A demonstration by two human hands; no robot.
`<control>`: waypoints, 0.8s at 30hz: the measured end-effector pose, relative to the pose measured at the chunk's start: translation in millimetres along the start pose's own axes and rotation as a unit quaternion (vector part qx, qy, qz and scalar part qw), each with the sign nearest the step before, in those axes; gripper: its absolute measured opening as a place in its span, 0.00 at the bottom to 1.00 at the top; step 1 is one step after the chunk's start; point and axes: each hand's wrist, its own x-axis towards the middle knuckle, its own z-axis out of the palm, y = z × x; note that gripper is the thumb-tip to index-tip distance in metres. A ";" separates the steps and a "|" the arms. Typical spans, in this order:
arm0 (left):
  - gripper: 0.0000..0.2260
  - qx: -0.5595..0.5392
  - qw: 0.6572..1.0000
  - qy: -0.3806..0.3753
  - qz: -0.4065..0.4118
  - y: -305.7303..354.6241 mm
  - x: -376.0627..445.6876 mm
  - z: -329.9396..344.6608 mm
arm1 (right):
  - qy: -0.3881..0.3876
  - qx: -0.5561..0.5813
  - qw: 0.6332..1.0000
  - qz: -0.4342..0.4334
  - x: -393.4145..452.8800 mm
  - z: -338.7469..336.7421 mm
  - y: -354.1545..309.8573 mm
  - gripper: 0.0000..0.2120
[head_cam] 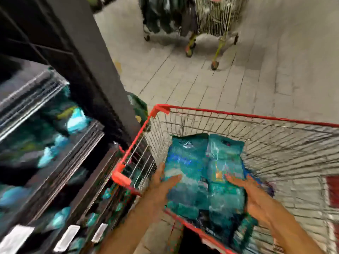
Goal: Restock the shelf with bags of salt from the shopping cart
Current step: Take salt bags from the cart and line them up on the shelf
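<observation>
Pale floor tiles (238, 85) stretch away under us, and our red-rimmed shopping cart (253, 116) stands on them as the landmark for everything else. Over the near end of that cart we hold two teal bags of salt (203, 173) side by side, our left hand (161, 182) on their left edge and our right hand (256, 197) on their right edge. Both hands press inward against the bags; the left thumb lies across the top of the left bag with the other fingers out of sight beneath, and the right fingers curl around the right bag's edge. The picture is smeared by motion, so we cannot tell finger positions more finely than that, nor whether the bags are resting on others in the cart or lifted free of them. More blue packaging shows just beyond the right hand, inside the cart's wire basket. Left of the cart rises the dark shelf (55, 162), its tiers holding more teal bags, blurred, with white price labels (66, 239) along the lowest front edge. A grey upright post (95, 61) of the shelf stands just beside the cart's far left corner. Well beyond the cart, at the far end of the floor, stands another wire cart (216, 19) on wheels, with a dark green shape next to it that we cannot make out.
</observation>
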 end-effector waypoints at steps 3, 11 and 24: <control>0.32 -0.018 0.998 0.004 0.065 -5.4 -64.8 -50.0 | -0.076 -0.025 0.996 -0.027 -41.2 47.5 12.7 0.34; 0.29 -0.098 0.985 0.097 0.107 -66.6 -192.4 -170.8 | -0.208 -0.133 0.969 -0.025 -107.2 170.7 91.6 0.29; 0.27 -0.247 0.878 0.363 0.192 -190.7 -312.8 -334.3 | -0.343 -0.328 0.879 0.048 -147.9 297.5 220.4 0.29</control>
